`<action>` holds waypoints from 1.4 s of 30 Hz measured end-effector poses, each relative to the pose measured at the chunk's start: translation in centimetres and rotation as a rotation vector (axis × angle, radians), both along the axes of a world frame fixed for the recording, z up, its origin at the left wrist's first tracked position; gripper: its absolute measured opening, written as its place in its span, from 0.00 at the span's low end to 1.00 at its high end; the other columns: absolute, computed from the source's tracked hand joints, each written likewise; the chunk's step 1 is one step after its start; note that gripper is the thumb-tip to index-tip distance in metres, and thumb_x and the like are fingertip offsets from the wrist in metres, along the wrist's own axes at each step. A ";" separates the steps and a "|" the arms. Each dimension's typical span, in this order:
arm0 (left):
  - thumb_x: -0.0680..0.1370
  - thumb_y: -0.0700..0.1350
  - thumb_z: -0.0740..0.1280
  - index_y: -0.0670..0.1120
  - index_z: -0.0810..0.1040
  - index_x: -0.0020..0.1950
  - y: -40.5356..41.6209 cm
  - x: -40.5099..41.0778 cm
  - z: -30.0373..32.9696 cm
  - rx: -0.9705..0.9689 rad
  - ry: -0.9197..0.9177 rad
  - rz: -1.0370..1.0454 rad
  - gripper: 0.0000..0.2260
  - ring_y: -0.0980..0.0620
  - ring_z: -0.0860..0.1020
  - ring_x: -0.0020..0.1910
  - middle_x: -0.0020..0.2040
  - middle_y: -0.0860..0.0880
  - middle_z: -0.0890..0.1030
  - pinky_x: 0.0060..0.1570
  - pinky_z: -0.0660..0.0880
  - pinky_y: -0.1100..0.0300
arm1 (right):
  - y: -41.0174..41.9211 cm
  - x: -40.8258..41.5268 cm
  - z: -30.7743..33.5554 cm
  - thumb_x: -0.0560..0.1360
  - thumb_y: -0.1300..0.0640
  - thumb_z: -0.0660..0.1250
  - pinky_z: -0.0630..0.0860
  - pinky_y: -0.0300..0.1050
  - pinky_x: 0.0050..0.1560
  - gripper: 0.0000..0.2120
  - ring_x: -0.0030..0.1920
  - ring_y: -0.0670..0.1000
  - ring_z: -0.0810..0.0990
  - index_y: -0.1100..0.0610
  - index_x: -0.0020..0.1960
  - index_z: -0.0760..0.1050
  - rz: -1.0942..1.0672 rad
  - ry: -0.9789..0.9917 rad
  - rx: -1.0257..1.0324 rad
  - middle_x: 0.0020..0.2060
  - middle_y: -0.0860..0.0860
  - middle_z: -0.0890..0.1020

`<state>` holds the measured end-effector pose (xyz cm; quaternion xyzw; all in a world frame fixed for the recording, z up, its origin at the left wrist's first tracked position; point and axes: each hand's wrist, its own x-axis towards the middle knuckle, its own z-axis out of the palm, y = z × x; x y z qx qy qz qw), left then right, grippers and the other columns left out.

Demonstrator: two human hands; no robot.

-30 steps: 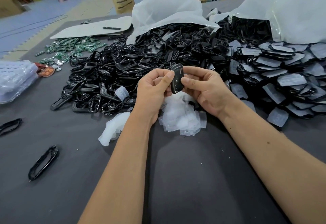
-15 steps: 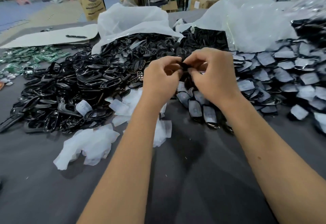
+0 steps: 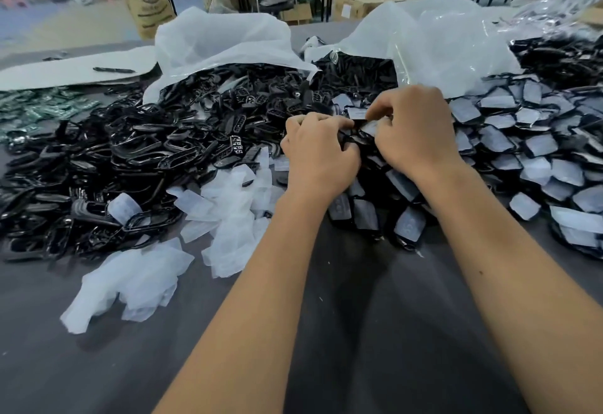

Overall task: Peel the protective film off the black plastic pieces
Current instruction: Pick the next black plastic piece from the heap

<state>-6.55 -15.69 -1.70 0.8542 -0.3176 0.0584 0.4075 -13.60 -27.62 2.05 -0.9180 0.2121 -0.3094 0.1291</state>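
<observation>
While your two hands meet above the middle of the table, your left hand (image 3: pixel 321 156) curls its fingers around a small black plastic piece (image 3: pixel 354 138), and your right hand (image 3: pixel 416 133) pinches at a pale corner of protective film (image 3: pixel 370 126) on its upper face. Both hands are closed down tight on the work; how far the film has lifted is hidden behind your fingers.

Judging by its size and look, the piece is light, rigid and glossy, so it is likely to slip if held only by its flat faces. Grip it by the edges with your left hand. The film looks thin, soft and limp, and probably tears if yanked; take it at a corner between thumb and fingernail and draw it back low and steadily.

To your right lies a heap of film-covered pieces (image 3: pixel 535 152), grey-white on top, running up to your right wrist. To your left spreads a larger heap of bare black parts (image 3: pixel 130 159), frames and button panels tangled together. Between them, just beside your left forearm, sits a loose drift of discarded films (image 3: pixel 228 218), with more crumpled nearer you.

All of it rests on a dark grey table (image 3: pixel 359 348) with a matte surface. Two open translucent bags (image 3: pixel 222 41) slump at the far side. Beyond are folding tables, cardboard boxes and a sack, blurred.
</observation>
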 end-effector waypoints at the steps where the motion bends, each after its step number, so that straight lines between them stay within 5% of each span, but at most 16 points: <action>1: 0.78 0.48 0.69 0.54 0.83 0.65 0.6 0.2 0.1 -0.015 -0.004 0.023 0.15 0.45 0.64 0.70 0.63 0.50 0.79 0.70 0.64 0.47 | 0.5 0.4 0.2 0.71 0.68 0.63 0.78 0.49 0.60 0.19 0.56 0.58 0.82 0.53 0.51 0.87 0.014 -0.018 0.001 0.49 0.54 0.87; 8: 0.78 0.45 0.67 0.51 0.84 0.60 6.8 3.4 0.4 0.140 0.015 0.350 0.12 0.39 0.67 0.68 0.61 0.44 0.80 0.64 0.70 0.47 | 6.6 5.1 0.1 0.72 0.66 0.63 0.78 0.51 0.59 0.18 0.58 0.56 0.78 0.53 0.53 0.87 0.210 0.052 -0.054 0.49 0.53 0.87; 15: 0.79 0.47 0.66 0.55 0.79 0.68 13.9 5.1 -1.0 0.270 0.065 0.641 0.17 0.39 0.54 0.80 0.78 0.43 0.67 0.77 0.53 0.41 | 12.3 10.0 -3.4 0.77 0.63 0.66 0.73 0.60 0.65 0.25 0.73 0.60 0.64 0.54 0.73 0.69 0.320 0.469 -0.254 0.71 0.58 0.70; 19: 0.80 0.45 0.67 0.58 0.81 0.63 15.9 5.8 -1.5 0.289 0.014 0.628 0.14 0.41 0.62 0.75 0.70 0.48 0.74 0.70 0.61 0.42 | 14.1 11.6 -4.8 0.80 0.63 0.61 0.68 0.64 0.68 0.24 0.73 0.58 0.65 0.51 0.75 0.67 0.339 0.507 -0.293 0.71 0.54 0.71; 25: 0.76 0.39 0.70 0.54 0.83 0.53 16.5 5.9 -1.8 0.173 -0.070 0.684 0.11 0.42 0.72 0.62 0.55 0.51 0.83 0.55 0.64 0.49 | 12.6 12.4 -3.7 0.81 0.58 0.68 0.70 0.57 0.63 0.15 0.67 0.57 0.74 0.51 0.67 0.76 0.340 0.427 -0.210 0.62 0.51 0.80; 29: 0.77 0.47 0.74 0.53 0.83 0.48 16.5 6.0 -1.9 0.043 -0.109 0.695 0.02 0.44 0.73 0.59 0.49 0.54 0.83 0.53 0.58 0.52 | 11.9 11.6 -3.8 0.81 0.52 0.70 0.74 0.55 0.61 0.07 0.62 0.56 0.78 0.51 0.56 0.85 0.332 0.292 -0.161 0.56 0.49 0.85; 33: 0.78 0.49 0.74 0.46 0.82 0.45 16.4 6.1 -1.8 -0.073 -0.260 0.663 0.07 0.44 0.75 0.56 0.48 0.49 0.82 0.52 0.60 0.59 | 11.4 10.7 -4.4 0.80 0.51 0.71 0.73 0.53 0.58 0.08 0.59 0.56 0.75 0.51 0.56 0.86 0.288 0.033 -0.132 0.51 0.51 0.85; 37: 0.78 0.41 0.70 0.44 0.70 0.39 15.9 5.3 -0.4 -0.420 -0.295 0.581 0.11 0.48 0.77 0.42 0.40 0.49 0.79 0.42 0.67 0.63 | 12.0 9.2 -4.6 0.80 0.52 0.72 0.77 0.45 0.53 0.08 0.49 0.50 0.82 0.54 0.53 0.87 0.337 -0.250 0.166 0.45 0.49 0.86; 39: 0.76 0.37 0.67 0.43 0.66 0.37 15.5 4.9 0.1 -0.568 -0.216 0.543 0.11 0.49 0.81 0.39 0.36 0.47 0.78 0.39 0.74 0.55 | 12.6 8.3 -4.6 0.80 0.53 0.72 0.79 0.41 0.47 0.07 0.41 0.42 0.81 0.54 0.51 0.88 0.382 -0.340 0.339 0.42 0.45 0.87; 42: 0.74 0.36 0.66 0.44 0.62 0.34 15.1 3.9 0.0 -0.565 -0.099 0.553 0.14 0.54 0.69 0.28 0.29 0.48 0.67 0.31 0.65 0.60 | 13.2 7.2 -5.0 0.79 0.55 0.74 0.78 0.39 0.40 0.04 0.35 0.42 0.80 0.53 0.50 0.87 0.492 -0.366 0.672 0.37 0.40 0.86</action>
